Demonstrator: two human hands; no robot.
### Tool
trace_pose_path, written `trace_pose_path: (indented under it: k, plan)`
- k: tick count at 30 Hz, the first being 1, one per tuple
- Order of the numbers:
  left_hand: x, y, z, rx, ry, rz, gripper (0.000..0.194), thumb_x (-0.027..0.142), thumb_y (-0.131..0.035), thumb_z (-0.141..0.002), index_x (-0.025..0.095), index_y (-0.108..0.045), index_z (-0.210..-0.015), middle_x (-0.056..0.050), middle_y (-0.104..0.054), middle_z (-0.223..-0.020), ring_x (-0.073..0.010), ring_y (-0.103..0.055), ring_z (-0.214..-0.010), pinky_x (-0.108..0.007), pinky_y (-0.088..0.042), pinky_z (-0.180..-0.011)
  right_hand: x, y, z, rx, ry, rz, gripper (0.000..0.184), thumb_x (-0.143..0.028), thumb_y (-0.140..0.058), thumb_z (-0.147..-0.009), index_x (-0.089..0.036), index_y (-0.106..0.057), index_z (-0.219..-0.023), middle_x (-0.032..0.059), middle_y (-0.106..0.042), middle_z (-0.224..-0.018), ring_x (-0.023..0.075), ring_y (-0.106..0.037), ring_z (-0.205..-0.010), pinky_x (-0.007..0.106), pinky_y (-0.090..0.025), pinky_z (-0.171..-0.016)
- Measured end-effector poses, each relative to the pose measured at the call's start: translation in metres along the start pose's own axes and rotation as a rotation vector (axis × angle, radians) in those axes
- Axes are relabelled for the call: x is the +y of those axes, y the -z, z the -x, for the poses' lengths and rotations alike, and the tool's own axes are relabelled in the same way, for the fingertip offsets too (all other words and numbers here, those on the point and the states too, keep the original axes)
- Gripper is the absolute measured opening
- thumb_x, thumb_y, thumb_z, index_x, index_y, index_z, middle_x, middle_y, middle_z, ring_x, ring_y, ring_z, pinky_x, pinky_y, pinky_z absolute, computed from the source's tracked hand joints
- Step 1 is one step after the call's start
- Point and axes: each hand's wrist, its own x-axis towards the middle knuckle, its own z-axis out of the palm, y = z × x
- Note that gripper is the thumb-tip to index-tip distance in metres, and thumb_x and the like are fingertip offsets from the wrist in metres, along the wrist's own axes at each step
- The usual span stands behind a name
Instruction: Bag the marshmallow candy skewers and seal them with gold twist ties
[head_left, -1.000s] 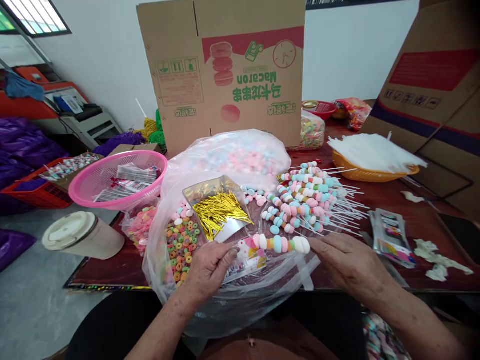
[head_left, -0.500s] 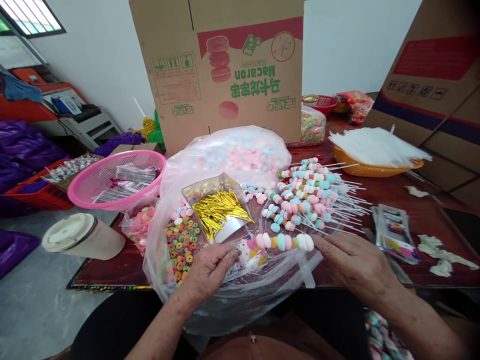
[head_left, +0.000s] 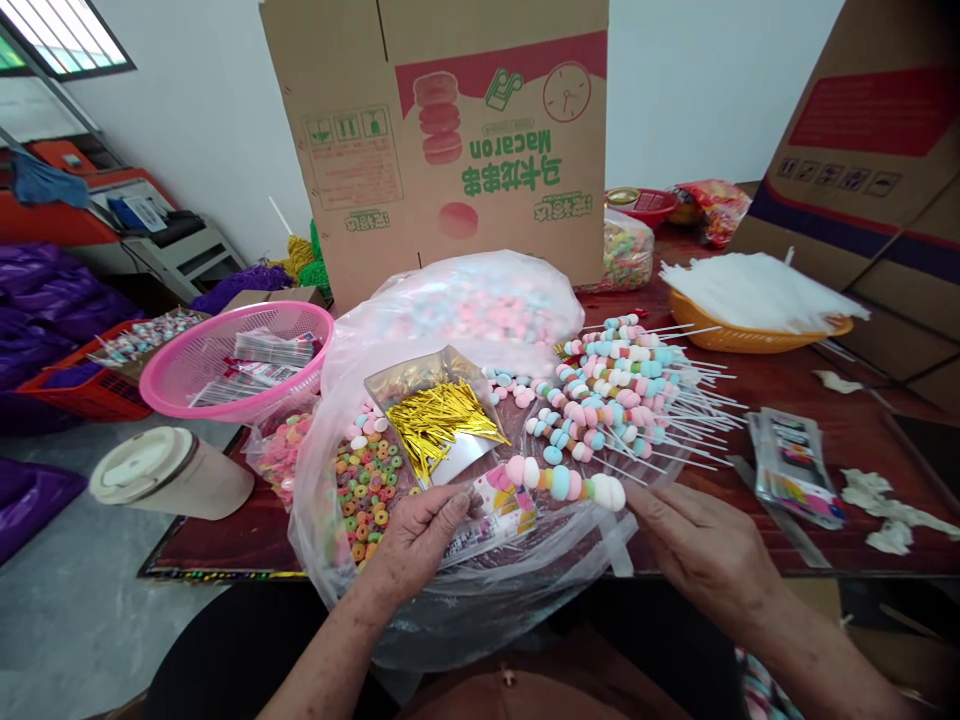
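My left hand (head_left: 421,535) pinches a printed clear plastic bag (head_left: 504,518) between thumb and fingers. In my right hand (head_left: 705,540) is the stick end of a marshmallow skewer (head_left: 561,483), strung with pink, white, blue and small coloured pieces. Its far end lies over the upper part of the bag; I cannot tell whether it is inside. Just beyond my hands, a pouch of gold twist ties (head_left: 442,425) leans on a large clear bag. Coloured candy rings (head_left: 366,490) lie by my left hand. A pile of finished skewers (head_left: 622,385) is beyond my right hand.
A pink basket (head_left: 169,375) with printed bags and a lidded cup (head_left: 180,470) stand on the left. To the right are a stack of printed bags (head_left: 796,470), crumpled tissue (head_left: 889,510) and an orange basket (head_left: 724,340) of white sticks. A tall carton (head_left: 450,140) stands behind.
The skewer has tilted, its far end rising slightly and shifting left. The bag in my left hand has turned a little. Both hands keep their hold.
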Motion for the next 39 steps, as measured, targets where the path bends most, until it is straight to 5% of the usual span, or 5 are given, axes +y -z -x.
trace_pose_path:
  k: [10, 30, 39]
  plan:
    - [0.008, 0.0, -0.004, -0.08, -0.036, -0.13, 0.039, 0.041, -0.041, -0.087, 0.016, -0.066, -0.071, -0.001, -0.062, -0.065, -0.013, -0.053, -0.063, -0.022, -0.041, -0.061, 0.014, 0.014, 0.004, -0.032, 0.147, 0.08, 0.029, -0.006, -0.046, -0.082, -0.017, -0.061, -0.104, 0.0085, -0.067, -0.08, 0.0195, -0.06, -0.071, 0.032, -0.047, -0.064]
    - [0.005, -0.001, -0.001, -0.105, -0.021, 0.016, 0.035, 0.036, -0.041, -0.087, 0.015, -0.064, -0.072, -0.001, -0.06, -0.065, -0.0124, -0.051, -0.061, -0.021, -0.037, -0.058, 0.002, -0.002, 0.013, 0.007, -0.054, -0.033, 0.025, -0.01, -0.047, -0.085, -0.015, -0.058, -0.108, 0.0085, -0.067, -0.087, 0.0167, -0.064, -0.076, 0.025, -0.05, -0.068]
    - [-0.002, 0.0, -0.002, -0.067, -0.005, -0.057, 0.037, 0.037, -0.037, -0.089, 0.016, -0.062, -0.072, 0.0, -0.057, -0.064, -0.0118, -0.048, -0.06, -0.021, -0.036, -0.056, 0.003, 0.004, 0.01, -0.068, 0.06, -0.013, 0.034, -0.005, -0.039, -0.083, -0.018, -0.06, -0.106, 0.0068, -0.067, -0.077, 0.0161, -0.062, -0.07, 0.026, -0.048, -0.063]
